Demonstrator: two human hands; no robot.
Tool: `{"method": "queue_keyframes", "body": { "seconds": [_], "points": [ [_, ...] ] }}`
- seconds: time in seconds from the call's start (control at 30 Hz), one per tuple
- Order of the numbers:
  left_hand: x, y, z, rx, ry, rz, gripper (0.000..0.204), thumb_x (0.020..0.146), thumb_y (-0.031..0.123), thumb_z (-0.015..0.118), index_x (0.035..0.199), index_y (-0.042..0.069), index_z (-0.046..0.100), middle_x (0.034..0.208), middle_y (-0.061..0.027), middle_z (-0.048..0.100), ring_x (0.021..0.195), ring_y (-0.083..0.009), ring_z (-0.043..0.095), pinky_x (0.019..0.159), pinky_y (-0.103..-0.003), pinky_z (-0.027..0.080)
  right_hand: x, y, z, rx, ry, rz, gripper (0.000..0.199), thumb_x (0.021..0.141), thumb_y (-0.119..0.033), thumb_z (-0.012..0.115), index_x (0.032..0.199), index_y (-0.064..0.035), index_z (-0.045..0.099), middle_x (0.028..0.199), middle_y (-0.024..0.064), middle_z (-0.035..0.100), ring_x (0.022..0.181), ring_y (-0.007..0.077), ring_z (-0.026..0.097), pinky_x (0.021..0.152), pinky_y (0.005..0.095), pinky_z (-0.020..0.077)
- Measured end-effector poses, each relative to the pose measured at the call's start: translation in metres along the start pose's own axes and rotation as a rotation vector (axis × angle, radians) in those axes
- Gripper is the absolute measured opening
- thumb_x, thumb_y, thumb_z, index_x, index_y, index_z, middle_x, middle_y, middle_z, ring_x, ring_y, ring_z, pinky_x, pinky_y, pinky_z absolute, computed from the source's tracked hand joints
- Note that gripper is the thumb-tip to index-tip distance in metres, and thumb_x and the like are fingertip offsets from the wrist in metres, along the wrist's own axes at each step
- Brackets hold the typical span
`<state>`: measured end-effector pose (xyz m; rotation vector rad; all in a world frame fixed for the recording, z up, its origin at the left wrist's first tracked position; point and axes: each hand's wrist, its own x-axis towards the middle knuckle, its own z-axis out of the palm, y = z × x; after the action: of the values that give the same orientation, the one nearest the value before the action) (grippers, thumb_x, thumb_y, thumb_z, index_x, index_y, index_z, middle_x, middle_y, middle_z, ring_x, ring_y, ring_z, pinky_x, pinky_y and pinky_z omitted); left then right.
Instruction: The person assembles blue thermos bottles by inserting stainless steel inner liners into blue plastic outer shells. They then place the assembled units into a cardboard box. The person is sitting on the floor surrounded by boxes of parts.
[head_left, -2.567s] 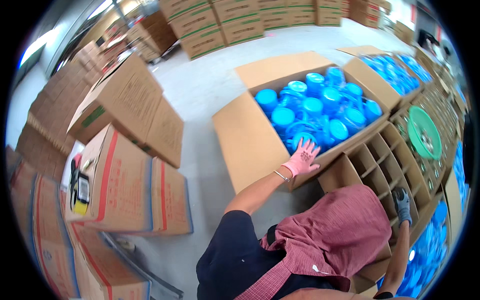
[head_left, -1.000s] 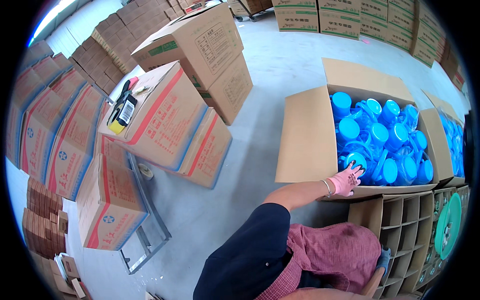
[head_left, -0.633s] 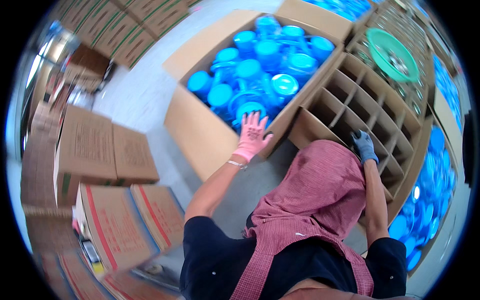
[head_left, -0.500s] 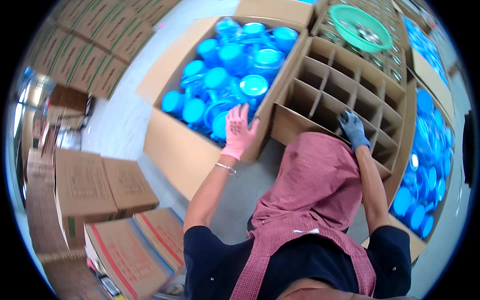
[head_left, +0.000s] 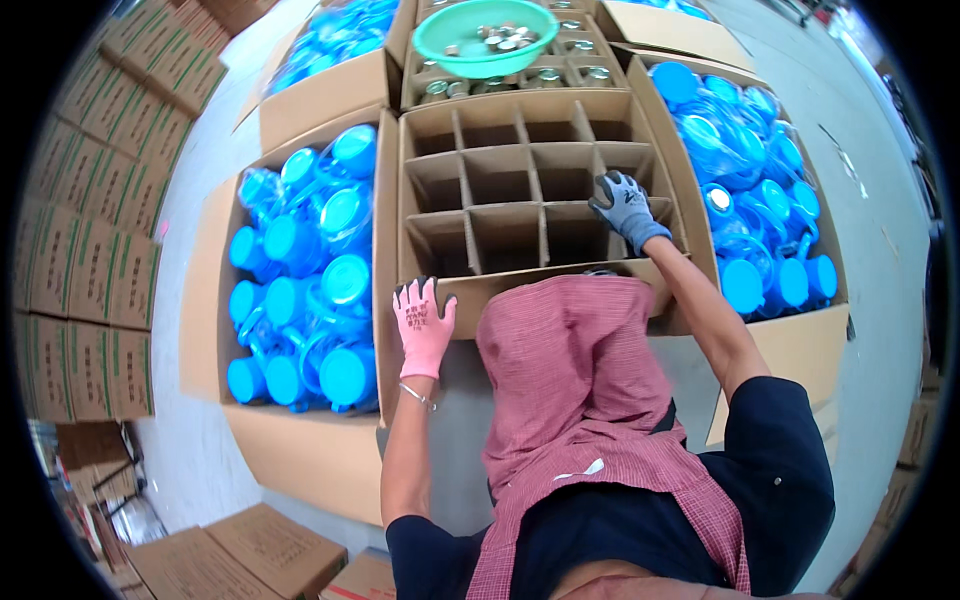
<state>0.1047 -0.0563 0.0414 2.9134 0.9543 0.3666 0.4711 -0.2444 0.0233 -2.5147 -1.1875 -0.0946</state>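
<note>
In front of me stands a cardboard box with a grid of dividers (head_left: pixel 540 180), its visible compartments holding nothing. My left hand (head_left: pixel 424 325), in a pink glove with dark fingertips, rests at the near left corner of that box, fingers apart. Farther right, my right hand (head_left: pixel 628 210) wears a blue-grey glove. Its fingers curl over a cardboard divider near the box's right side, and the fingertips are partly hidden. To the left, an open carton holds blue plastic jugs (head_left: pixel 290 300) packed close together. More blue jugs (head_left: pixel 770 210) fill a carton on the right.
Beyond the divided box, a green basin (head_left: pixel 430 40) with small metal lids sits on another divided box of glass jars (head_left: pixel 545 78). Stacked cartons (head_left: pixel 90 270) line the left; closed cartons (head_left: pixel 240 550) stand at lower left. A carton flap (head_left: pixel 310 460) juts out near my left arm.
The view has turned to the right. My left hand has moved from over the jug carton to the divided box's near left corner. My right hand stays at the dividers.
</note>
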Motion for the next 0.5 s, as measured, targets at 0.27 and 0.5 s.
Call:
{"method": "queue_keyframes", "body": {
  "seconds": [0.27,0.5],
  "points": [
    [0.115,0.032,0.082,-0.337,-0.426,-0.387,0.062,0.086,0.053,0.051,0.103,-0.006,0.062,0.102,-0.0268,0.064,0.099,-0.0380,0.062,0.088,-0.045,0.048,0.041,0.036,0.021,0.040,-0.359,0.210,0.063,0.082,-0.060,0.054,0.107,-0.0041,0.063,0.110,0.0240,0.063,0.103,0.0383,0.061,0.091,0.0484,0.0464],
    [0.118,0.068,0.018,-0.267,-0.205,-0.365,0.042,0.085,0.032,0.050,0.088,-0.007,0.065,0.092,-0.0274,0.065,0.092,-0.0404,0.063,0.086,-0.046,0.047,0.036,0.032,-0.038,0.045,-0.250,0.120,0.032,0.081,-0.034,0.056,0.088,-0.0044,0.068,0.089,0.0223,0.066,0.083,0.0381,0.065,0.077,0.0456,0.0514]
  ]
}}
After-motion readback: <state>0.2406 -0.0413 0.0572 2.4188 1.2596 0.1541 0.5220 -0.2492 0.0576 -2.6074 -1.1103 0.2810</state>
